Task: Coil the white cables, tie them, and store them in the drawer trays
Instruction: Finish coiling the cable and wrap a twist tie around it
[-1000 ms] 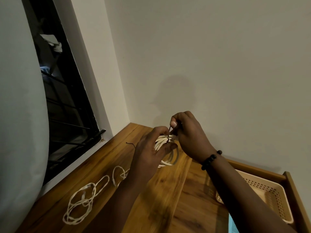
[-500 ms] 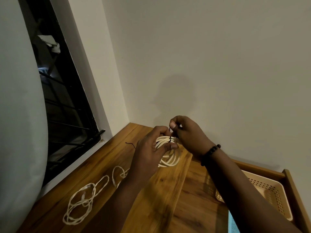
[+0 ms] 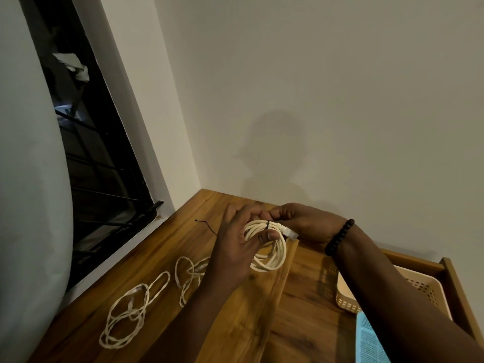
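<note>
A: How many cables?
B: Three. One coil [image 3: 264, 247] is held above the desk [image 3: 243, 323], with a black tie [image 3: 268, 225] round it. Two loose cables [image 3: 125, 315] lie on the desk, left of it.
A: Hands?
B: Left hand [image 3: 235, 247] and right hand [image 3: 303, 224] both have fingers closed on the coil.
A: Trays?
B: Two, beige tray [image 3: 345, 305] and blue tray [image 3: 369, 341], at right

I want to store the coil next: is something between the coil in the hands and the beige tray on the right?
Only the person's own right forearm crosses over the beige tray. The coil, held in the left hand and right hand, otherwise has bare wood toward the tray.
</note>
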